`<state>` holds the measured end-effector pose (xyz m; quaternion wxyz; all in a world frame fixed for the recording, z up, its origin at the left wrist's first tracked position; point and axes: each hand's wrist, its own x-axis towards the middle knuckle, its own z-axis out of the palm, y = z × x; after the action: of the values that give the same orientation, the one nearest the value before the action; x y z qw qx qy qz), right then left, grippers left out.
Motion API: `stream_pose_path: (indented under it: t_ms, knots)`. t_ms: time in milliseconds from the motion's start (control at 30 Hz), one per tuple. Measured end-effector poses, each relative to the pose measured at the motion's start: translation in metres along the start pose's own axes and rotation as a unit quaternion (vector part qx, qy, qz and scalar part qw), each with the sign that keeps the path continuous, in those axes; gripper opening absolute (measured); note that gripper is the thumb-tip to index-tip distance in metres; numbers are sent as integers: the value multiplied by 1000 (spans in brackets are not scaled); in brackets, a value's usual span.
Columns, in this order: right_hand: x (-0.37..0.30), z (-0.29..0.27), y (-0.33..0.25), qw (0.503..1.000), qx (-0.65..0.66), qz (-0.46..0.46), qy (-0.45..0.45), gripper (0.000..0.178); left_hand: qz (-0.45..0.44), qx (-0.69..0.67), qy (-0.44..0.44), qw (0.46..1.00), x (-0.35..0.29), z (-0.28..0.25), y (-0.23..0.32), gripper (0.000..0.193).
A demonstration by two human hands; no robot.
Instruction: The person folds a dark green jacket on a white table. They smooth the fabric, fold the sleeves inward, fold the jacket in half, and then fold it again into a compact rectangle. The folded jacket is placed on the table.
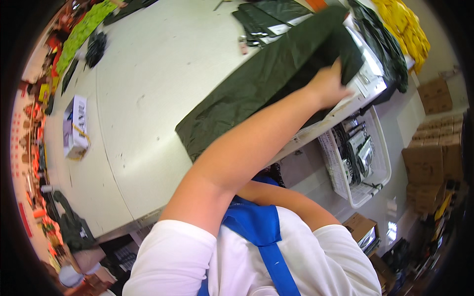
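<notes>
My left arm reaches across my body to the upper right, over the table's near edge. At its end my left hand (327,88) is blurred by motion, against the raised end of a large dark green sheet of fabric (261,79). The fabric partly covers the fingers, so their grip does not show clearly. The rest of the sheet lies long and flat on the white table (148,74), slanting down to the left. My right forearm (296,200) bends inward beneath the left arm, and the right hand is hidden there.
Folded dark green pieces (266,17) lie at the table's far side. A purple-and-white box (76,128) stands on the left. Below the right edge, a white basket (385,163) contains several packets. Yellow fabric (402,29) and brown cartons (424,167) are at the right.
</notes>
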<state>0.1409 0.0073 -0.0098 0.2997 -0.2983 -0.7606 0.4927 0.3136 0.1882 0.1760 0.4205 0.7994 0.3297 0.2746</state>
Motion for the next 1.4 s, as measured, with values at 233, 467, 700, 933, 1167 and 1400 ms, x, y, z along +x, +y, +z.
stream_pose_path:
  t_ms: [233, 467, 700, 933, 1167, 1400]
  knots:
    - [-1, -42, -2, 942, -101, 172, -271, 45, 157, 267, -51, 949, -165, -15, -44, 65]
    - [-22, -110, -49, 927, -151, 134, -317, 41, -246, 184, 122, 944, -358, -47, -85, 94]
    - [-144, -304, 47, 723, -15, 253, 642, 29, -256, 237, 211, 913, -332, -1, -101, 78]
    - [-142, -334, 110, 737, 135, 221, 624, 35, -290, 321, 143, 890, -387, -43, -115, 89]
    - [-146, -320, 93, 737, 46, 342, 581, 27, -288, 358, -24, 888, -417, -88, -78, 64]
    - [-159, -350, 104, 663, -304, 478, 490, 55, -285, 408, 83, 863, -331, -52, -125, 61]
